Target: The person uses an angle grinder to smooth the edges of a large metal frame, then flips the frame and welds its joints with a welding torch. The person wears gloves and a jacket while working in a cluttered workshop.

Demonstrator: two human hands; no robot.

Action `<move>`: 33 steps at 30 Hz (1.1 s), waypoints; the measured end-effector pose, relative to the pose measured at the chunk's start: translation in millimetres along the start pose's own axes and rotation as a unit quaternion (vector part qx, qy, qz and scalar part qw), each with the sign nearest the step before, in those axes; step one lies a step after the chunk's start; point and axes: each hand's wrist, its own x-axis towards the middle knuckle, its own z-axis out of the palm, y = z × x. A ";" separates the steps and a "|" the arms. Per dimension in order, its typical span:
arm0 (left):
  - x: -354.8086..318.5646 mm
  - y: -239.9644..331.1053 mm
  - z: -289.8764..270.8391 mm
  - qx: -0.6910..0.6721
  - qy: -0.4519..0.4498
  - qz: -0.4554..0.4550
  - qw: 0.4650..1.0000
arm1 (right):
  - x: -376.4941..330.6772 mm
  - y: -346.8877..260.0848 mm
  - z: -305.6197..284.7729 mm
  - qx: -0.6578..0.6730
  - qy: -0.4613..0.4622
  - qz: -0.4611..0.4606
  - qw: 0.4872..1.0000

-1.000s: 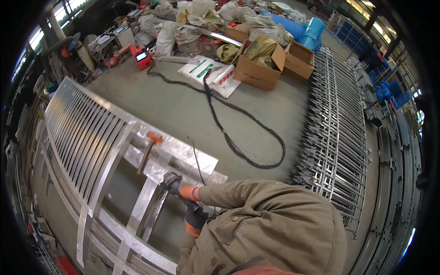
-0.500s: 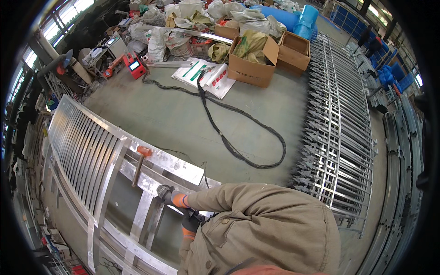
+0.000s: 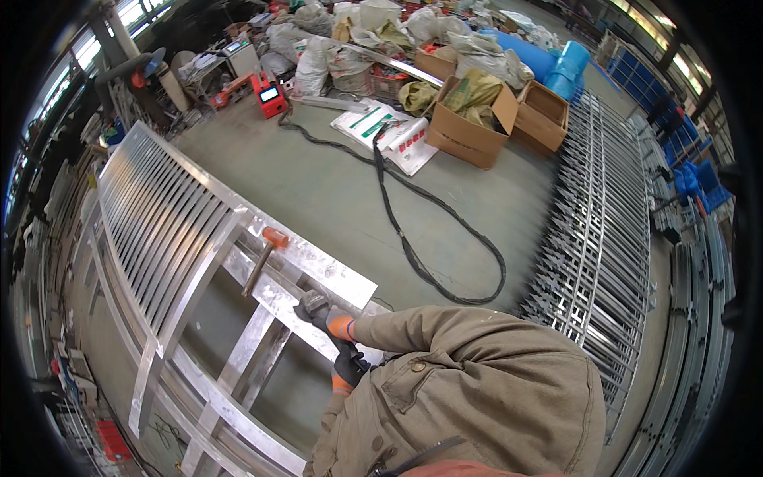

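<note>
My right hand (image 3: 316, 310), in a dark grey glove with an orange cuff, is closed at the edge of a silver metal frame (image 3: 230, 366). What it grips, if anything, cannot be made out. Just below it, close to my jacket, my left hand (image 3: 350, 366) in a similar glove is curled round something dark and partly hidden. A hammer (image 3: 258, 266) with an orange head and brown handle lies on the frame's flat bars, left of my right hand. Slanted slats form a panel (image 3: 163, 238) at the frame's left end.
A black cable (image 3: 405, 238) loops across the floor to a red machine (image 3: 269, 95). Cardboard boxes (image 3: 469, 139), white sacks (image 3: 310, 67) and blue rolls (image 3: 568, 67) stand at the back. Stacked fence panels (image 3: 596, 222) with pointed tips line the right side.
The view has shifted, so the frame, hammer and background sit further right in the picture. Both hands stay close together at the frame; the hammer has not moved on it.
</note>
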 end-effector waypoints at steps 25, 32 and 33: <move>147.7 252.8 367.2 0.452 0.248 0.203 0.832 | -16.4 -44.8 -473.4 0.515 -0.382 -0.253 0.724; 164.0 341.6 397.7 0.479 0.308 0.453 0.686 | -2.6 -38.5 -522.4 0.526 -0.377 -0.228 0.727; 170.1 356.9 401.8 0.508 0.310 0.497 0.631 | 2.1 -39.3 -525.9 0.519 -0.385 -0.231 0.728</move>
